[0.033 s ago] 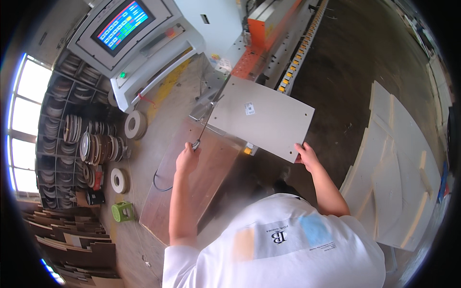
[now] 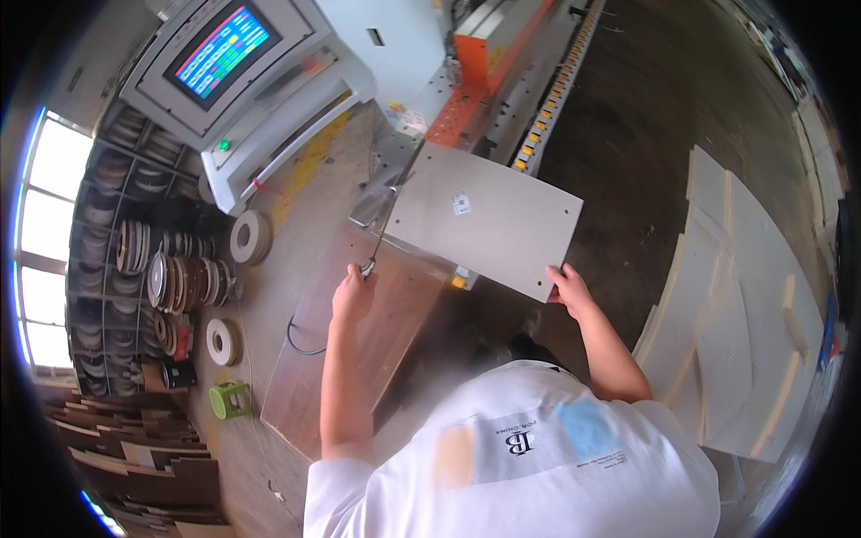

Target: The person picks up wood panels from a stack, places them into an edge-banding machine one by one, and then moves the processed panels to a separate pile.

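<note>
A pale grey rectangular board [image 2: 493, 224] with small holes near its corners and a white label lies across the end of a machine's roller track. My right hand [image 2: 569, 291] grips its near right corner, thumb on top and fingers underneath. In my left hand [image 2: 354, 296], fingers wrapped round the handle, is what looks like an air blow gun [image 2: 368, 266]. Its long thin nozzle points away along the board's left edge; whether the tip touches the board I cannot tell. A dark hose [image 2: 305, 348] curves out beside my left forearm.
A brown wooden surface [image 2: 350, 323] lies below my left hand. The machine's control panel with a lit screen [image 2: 220, 54] stands far left. Edge-band rolls [image 2: 188, 278] fill racks at left, near a green stool [image 2: 230, 400]. Stacked pale boards [image 2: 731, 332] are at right.
The view has shifted slightly, so the surroundings sit a little further left. Both hands keep their grips, and the board stays nearly in place.
</note>
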A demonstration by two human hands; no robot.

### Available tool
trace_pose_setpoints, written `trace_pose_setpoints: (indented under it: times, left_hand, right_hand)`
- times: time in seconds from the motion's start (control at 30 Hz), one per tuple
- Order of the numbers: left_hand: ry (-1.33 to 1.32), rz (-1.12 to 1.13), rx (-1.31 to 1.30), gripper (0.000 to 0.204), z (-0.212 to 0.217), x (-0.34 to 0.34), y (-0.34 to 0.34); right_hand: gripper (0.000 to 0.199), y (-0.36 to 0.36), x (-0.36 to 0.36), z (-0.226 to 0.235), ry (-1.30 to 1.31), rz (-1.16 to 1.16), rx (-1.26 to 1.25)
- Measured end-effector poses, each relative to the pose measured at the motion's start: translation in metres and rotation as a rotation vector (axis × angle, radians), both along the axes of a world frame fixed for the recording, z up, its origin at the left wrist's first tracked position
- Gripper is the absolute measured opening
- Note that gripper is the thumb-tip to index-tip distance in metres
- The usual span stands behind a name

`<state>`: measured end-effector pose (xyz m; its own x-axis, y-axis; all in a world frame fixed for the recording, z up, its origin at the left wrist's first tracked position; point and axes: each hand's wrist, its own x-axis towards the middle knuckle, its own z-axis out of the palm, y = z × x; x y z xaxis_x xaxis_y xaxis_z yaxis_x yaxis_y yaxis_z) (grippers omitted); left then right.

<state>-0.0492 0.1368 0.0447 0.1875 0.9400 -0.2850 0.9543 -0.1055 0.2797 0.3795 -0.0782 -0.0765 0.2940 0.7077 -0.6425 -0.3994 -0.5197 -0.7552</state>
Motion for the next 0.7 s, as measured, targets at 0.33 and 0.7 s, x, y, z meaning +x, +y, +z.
trace_pose_setpoints:
  times: [0.33,0.7]
  left_hand:
    - [-0.003,-0.345,-0.251,0.047,0.004,0.104,-0.081]
    - [0.123,-0.302,-0.422,0.040,0.068,-0.003,-0.133]
  right_hand:
    - [0.065,-0.006,-0.010,0.016,0.243,-0.273,0.029]
    - [0.060,0.000,-0.012,0.012,0.152,-0.180,-0.024]
